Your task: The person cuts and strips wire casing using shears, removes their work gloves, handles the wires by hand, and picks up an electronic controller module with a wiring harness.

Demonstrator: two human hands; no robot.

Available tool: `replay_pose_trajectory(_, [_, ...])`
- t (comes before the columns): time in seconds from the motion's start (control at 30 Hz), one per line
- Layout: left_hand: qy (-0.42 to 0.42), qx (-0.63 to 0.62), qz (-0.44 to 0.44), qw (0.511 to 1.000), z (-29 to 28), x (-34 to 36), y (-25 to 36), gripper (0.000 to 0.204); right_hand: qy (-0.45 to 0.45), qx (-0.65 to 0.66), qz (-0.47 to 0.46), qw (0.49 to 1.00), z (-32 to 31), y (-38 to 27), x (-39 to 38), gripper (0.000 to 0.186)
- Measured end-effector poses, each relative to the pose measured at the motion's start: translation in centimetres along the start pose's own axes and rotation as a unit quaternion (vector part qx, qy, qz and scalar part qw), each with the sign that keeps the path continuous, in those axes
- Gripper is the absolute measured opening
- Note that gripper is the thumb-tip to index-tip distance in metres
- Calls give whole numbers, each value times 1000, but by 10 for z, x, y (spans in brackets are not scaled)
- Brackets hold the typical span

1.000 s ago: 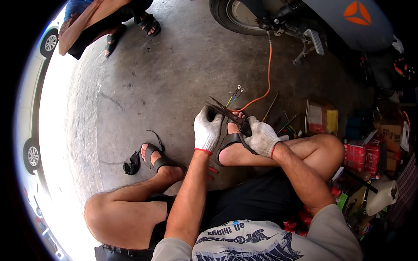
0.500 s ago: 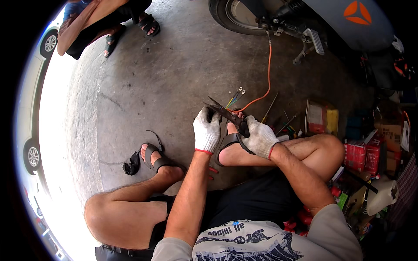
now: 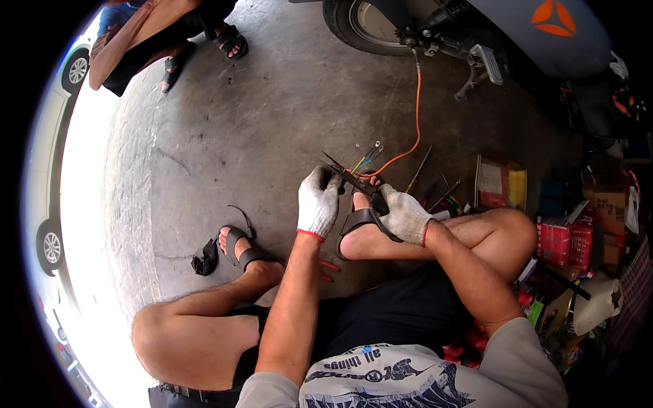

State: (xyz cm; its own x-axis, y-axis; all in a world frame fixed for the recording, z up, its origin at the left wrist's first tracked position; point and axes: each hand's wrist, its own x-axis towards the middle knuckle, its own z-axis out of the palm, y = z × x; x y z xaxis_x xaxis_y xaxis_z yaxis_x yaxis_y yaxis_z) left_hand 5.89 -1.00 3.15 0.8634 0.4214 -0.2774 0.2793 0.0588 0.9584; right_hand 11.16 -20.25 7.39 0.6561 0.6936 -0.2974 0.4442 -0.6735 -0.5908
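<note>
Both my hands wear white knit gloves with red cuffs. In my right hand point(image 3: 406, 216) are the handles of dark scissors point(image 3: 352, 179), whose blades point to the far left. My left hand point(image 3: 318, 204) is closed at the blades, fingers pressed together; what it pinches is hidden. Just beyond the blades, thin yellow, green and blue wires point(image 3: 366, 160) end in ring terminals. An orange cable point(image 3: 417, 109) curves from the blades up to the scooter's wheel. My sandalled right foot point(image 3: 359, 231) lies beneath the scissors.
A parked scooter point(image 3: 571, 41) stands at the far right. A long screwdriver point(image 3: 420, 168) and an open box point(image 3: 500, 183) lie right of my hands, near red packages point(image 3: 566, 245). Red handles point(image 3: 330, 270) and a black cloth point(image 3: 205, 257) lie on the floor. Another person's sandalled foot point(image 3: 231, 42) is far left.
My left hand has shifted slightly left and nearer to me. The scissor blades look closer together. My right hand keeps its hold on the handles.
</note>
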Motion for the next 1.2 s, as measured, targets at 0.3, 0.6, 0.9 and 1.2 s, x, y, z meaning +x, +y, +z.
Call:
replay_pose_trajectory(0.3, [-47,20,-26,998,-6,1,10,12,-94,58,-49,993,11,31,9,29])
replay_pose_trajectory(0.6, [-104,31,-45,993,-14,1,17,16,-124,288,-11,949,16,53,11,26])
replay_pose_trajectory(0.9, [-186,37,-108,976,-27,6,25,15,-253,506,118,816,-10,45,4,15])
replay_pose_trajectory(1.2, [-175,-25,-124,976,-33,7,16,19,-194,509,161,823,-33,39,11,30])
